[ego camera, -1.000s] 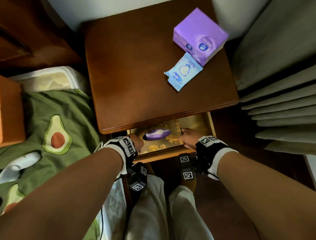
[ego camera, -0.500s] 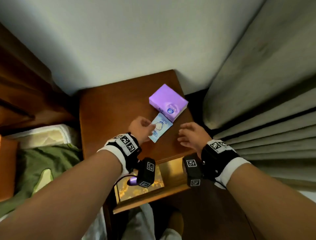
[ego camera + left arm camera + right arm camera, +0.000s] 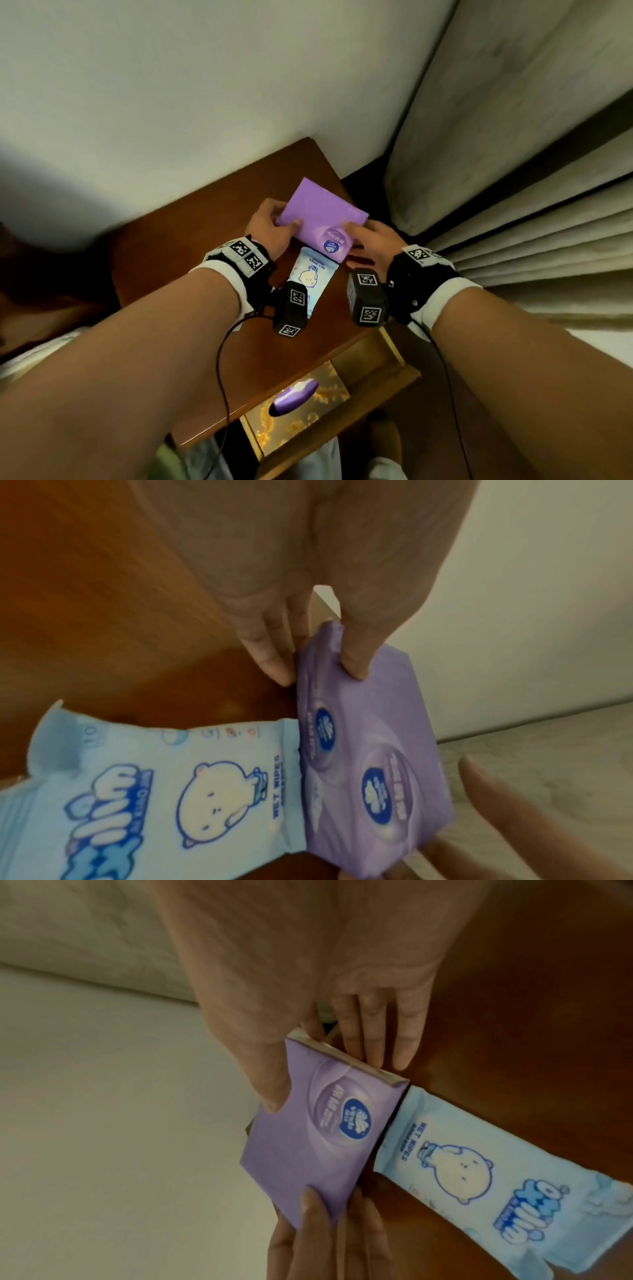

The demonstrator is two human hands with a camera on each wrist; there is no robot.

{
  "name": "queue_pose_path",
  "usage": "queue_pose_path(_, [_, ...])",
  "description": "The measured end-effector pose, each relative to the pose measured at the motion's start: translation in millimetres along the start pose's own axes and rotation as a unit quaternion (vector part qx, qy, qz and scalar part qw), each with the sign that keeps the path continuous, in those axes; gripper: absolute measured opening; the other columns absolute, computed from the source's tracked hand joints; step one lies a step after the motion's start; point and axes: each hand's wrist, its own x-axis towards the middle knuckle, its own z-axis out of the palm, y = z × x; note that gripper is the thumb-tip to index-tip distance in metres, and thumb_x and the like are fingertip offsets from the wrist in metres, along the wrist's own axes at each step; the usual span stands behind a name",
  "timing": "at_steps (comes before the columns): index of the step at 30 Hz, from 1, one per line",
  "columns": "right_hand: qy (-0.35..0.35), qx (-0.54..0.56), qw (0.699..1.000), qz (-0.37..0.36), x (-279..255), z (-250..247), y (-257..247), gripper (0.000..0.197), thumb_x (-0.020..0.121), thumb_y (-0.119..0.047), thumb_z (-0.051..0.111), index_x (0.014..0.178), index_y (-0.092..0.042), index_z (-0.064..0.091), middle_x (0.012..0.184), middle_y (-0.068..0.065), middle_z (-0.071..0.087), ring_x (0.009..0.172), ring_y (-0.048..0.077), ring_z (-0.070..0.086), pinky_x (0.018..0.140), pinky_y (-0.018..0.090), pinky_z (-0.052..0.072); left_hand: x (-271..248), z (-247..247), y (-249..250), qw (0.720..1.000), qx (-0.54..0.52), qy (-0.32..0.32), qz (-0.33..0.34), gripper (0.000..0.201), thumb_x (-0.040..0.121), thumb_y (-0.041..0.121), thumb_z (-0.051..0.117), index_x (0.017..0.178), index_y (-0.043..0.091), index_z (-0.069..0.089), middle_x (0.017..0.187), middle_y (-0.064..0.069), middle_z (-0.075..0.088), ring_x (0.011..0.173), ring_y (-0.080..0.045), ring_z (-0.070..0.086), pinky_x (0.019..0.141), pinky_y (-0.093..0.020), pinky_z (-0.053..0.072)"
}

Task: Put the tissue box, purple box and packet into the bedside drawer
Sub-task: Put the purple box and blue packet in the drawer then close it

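Note:
The purple box (image 3: 318, 214) sits at the back right of the nightstand top (image 3: 178, 260), tilted up between both hands. My left hand (image 3: 279, 224) grips its left edge, thumb on top (image 3: 356, 666), and my right hand (image 3: 356, 236) grips its right edge with the thumb on top (image 3: 270, 1096). The light blue wet-wipes packet (image 3: 310, 277) lies flat just in front of the box, touching it. The gold patterned tissue box (image 3: 301, 411), with a purple oval opening, lies inside the open drawer (image 3: 387, 359).
Pale curtain folds (image 3: 513, 178) hang close on the right. A white wall (image 3: 171, 102) stands behind the nightstand. A bed edge shows at the left (image 3: 34, 359). Cables run from both wrist cameras.
Both hands left the drawer, where the tissue box now lies, rose over the nightstand top and past the packet, and now grip the purple box. The head view has tilted up.

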Motion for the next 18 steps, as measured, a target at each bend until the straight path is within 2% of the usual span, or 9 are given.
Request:
queue_pose_path(3, [0.03, 0.025, 0.999, 0.0, -3.9, -13.4, 7.2, 0.055, 0.081, -0.035, 0.073, 0.127, -0.01, 0.057, 0.113, 0.011, 0.071, 0.098, 0.026, 0.069, 0.079, 0.035, 0.057, -9.0, -2.8, 0.1, 0.997, -0.007, -0.069, 0.025, 0.03, 0.085, 0.031, 0.071, 0.11, 0.024, 0.057, 0.107, 0.003, 0.065, 0.106, -0.023, 0.064, 0.097, -0.05, 0.054])
queue_pose_path(6, [0.062, 0.079, 0.995, -0.024, -13.2, -30.9, 16.2, 0.045, 0.081, -0.028, 0.075, 0.116, -0.002, 0.066, 0.092, 0.013, 0.072, 0.058, 0.014, 0.07, 0.047, 0.021, 0.051, -21.5, -1.0, -3.2, 0.99, 0.043, -0.13, 0.044, 0.052, 0.079, 0.042, 0.076, 0.122, 0.023, 0.054, 0.126, -0.003, 0.064, 0.114, -0.02, 0.061, 0.103, -0.044, 0.049])
queue_pose_path(7, [0.07, 0.095, 0.992, -0.032, -16.8, -37.2, 19.4, 0.038, 0.082, -0.025, 0.074, 0.111, -0.002, 0.067, 0.085, 0.012, 0.07, 0.047, 0.012, 0.067, 0.042, 0.018, 0.048, -25.3, 0.2, -6.4, 0.986, 0.093, -0.132, 0.043, 0.064, 0.074, 0.045, 0.079, 0.127, 0.021, 0.052, 0.13, -0.005, 0.061, 0.116, -0.021, 0.059, 0.104, -0.041, 0.048])
queue_pose_path(8, [0.076, 0.114, 0.99, -0.035, -20.7, -45.1, 25.2, 0.032, 0.083, -0.024, 0.073, 0.107, -0.004, 0.067, 0.083, 0.012, 0.069, 0.045, 0.011, 0.066, 0.041, 0.017, 0.048, -30.5, 2.6, -11.3, 0.977, 0.169, -0.124, 0.04, 0.075, 0.069, 0.049, 0.081, 0.131, 0.02, 0.049, 0.131, -0.007, 0.058, 0.117, -0.023, 0.057, 0.102, -0.04, 0.048])
queue_pose_path(10, [0.077, 0.15, 0.985, -0.03, -28.3, -60.0, 39.2, 0.022, 0.084, -0.027, 0.071, 0.101, -0.012, 0.066, 0.089, 0.008, 0.069, 0.06, 0.013, 0.067, 0.047, 0.02, 0.05, -39.0, 7.8, -21.6, 0.943, 0.319, -0.097, 0.017, 0.086, 0.061, 0.054, 0.083, 0.13, 0.019, 0.044, 0.125, -0.011, 0.054, 0.115, -0.029, 0.055, 0.097, -0.044, 0.049])
queue_pose_path(11, [0.078, 0.165, 0.983, -0.023, -32.6, -67.5, 48.0, 0.018, 0.084, -0.029, 0.071, 0.096, -0.016, 0.065, 0.091, 0.006, 0.069, 0.068, 0.014, 0.066, 0.05, 0.021, 0.051, -43.4, 11.3, -25.2, 0.931, 0.351, -0.096, 0.004, 0.086, 0.06, 0.053, 0.084, 0.126, 0.018, 0.042, 0.122, -0.012, 0.055, 0.114, -0.031, 0.056, 0.095, -0.046, 0.05])
queue_pose_path(13, [0.086, 0.192, 0.978, -0.009, -42.6, -83.7, 66.5, 0.013, 0.083, -0.03, 0.071, 0.086, -0.02, 0.063, 0.088, 0.004, 0.069, 0.07, 0.015, 0.064, 0.055, 0.022, 0.052, -53.3, 21.1, -30.5, 0.931, 0.349, -0.101, -0.027, 0.081, 0.063, 0.044, 0.084, 0.121, 0.015, 0.037, 0.119, -0.012, 0.06, 0.111, -0.033, 0.061, 0.09, -0.044, 0.053])
queue_pose_path(15, [0.086, 0.196, 0.977, 0.012, -53.8, -100.8, 85.2, 0.014, 0.083, -0.031, 0.071, 0.087, -0.02, 0.064, 0.083, 0.001, 0.07, 0.072, 0.015, 0.064, 0.064, 0.026, 0.052, -63.4, 31.0, -34.5, 0.942, 0.318, -0.084, -0.059, 0.074, 0.07, 0.035, 0.083, 0.124, 0.011, 0.038, 0.121, -0.013, 0.061, 0.111, -0.035, 0.062, 0.086, -0.04, 0.051])
queue_pose_path(18, [0.062, 0.127, 0.989, 0.051, -73.5, -129.8, 118.3, 0.017, 0.086, -0.032, 0.067, 0.095, -0.017, 0.063, 0.084, 0.001, 0.07, 0.071, 0.015, 0.064, 0.056, 0.022, 0.052, -85.5, 45.6, -41.7, 0.96, 0.272, -0.06, -0.033, 0.054, 0.077, 0.029, 0.078, 0.121, 0.009, 0.056, 0.123, -0.014, 0.066, 0.113, -0.035, 0.062, 0.089, -0.038, 0.05])
